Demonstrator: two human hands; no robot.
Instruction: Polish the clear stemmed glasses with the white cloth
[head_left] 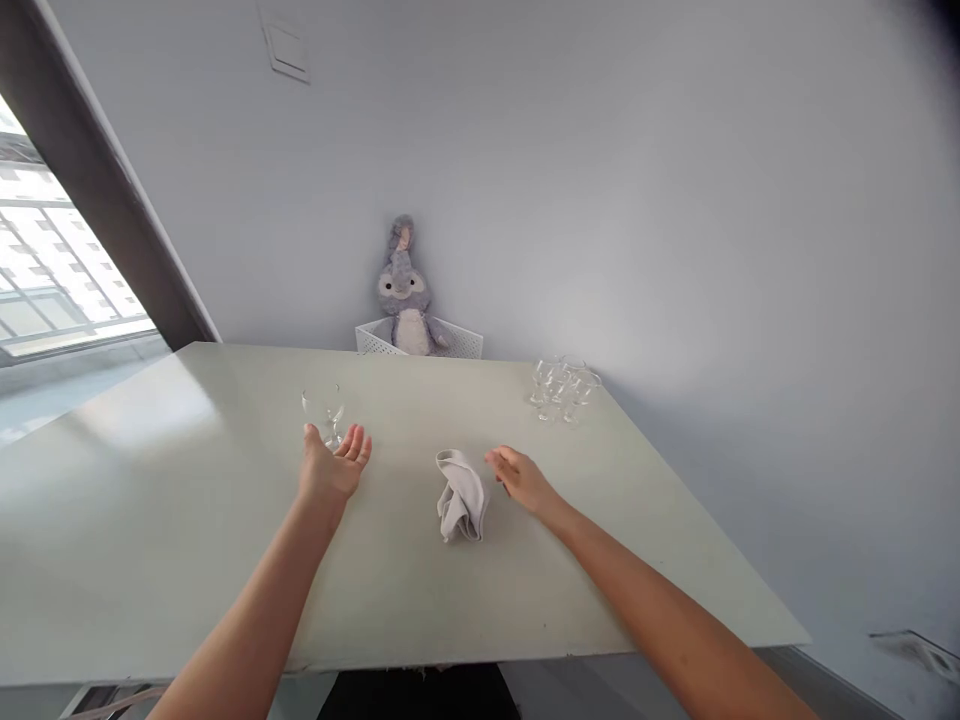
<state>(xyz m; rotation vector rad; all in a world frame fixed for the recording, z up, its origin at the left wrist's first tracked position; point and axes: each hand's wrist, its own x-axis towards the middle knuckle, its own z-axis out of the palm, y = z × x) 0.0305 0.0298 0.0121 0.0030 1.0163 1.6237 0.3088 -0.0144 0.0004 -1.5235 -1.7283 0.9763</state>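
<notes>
A clear stemmed glass (325, 416) stands upright on the left part of the table. My left hand (334, 465) is just in front of it, palm turned up and fingers spread, and holds nothing; the hand partly covers the foot of the glass. Whether the fingers touch the glass I cannot tell. A crumpled light grey cloth (463, 500) lies near the middle of the table. Close to its right side is my right hand (519, 478), loosely curved with thumb and fingers slightly apart, and it holds nothing.
Several clear glasses (561, 390) stand clustered at the table's back right corner. Behind the far edge, a grey plush rabbit (409, 300) sits in a white perforated basket (463, 342) by the wall. The pale table (420, 610) ends close to my body; a window is at left.
</notes>
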